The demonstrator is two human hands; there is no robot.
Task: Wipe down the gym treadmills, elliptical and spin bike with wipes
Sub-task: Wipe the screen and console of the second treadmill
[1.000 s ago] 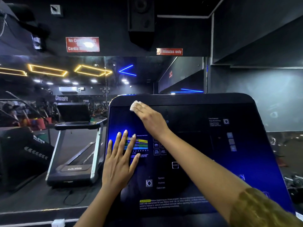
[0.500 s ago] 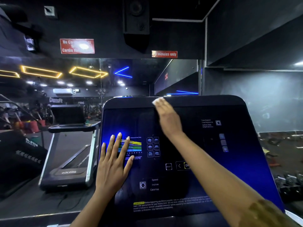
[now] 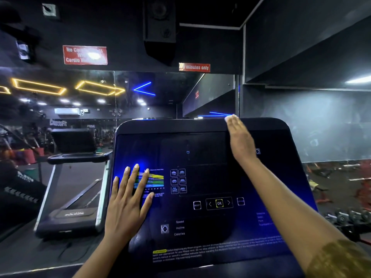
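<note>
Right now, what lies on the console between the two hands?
Head view: only bare console face between the left hand and the right hand, with its printed program icons; no loose object.

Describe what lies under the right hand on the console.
Only a white sliver of wipe shows beyond the right hand, at the top edge of the console. The flat hand hides the rest of the wipe and the panel beneath.

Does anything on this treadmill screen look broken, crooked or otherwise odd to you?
Nothing stands out. The treadmill console looks whole and lit, with no crack or spill that I can see. The left hand lies flat on it; the right hand rests at its top edge.
</note>
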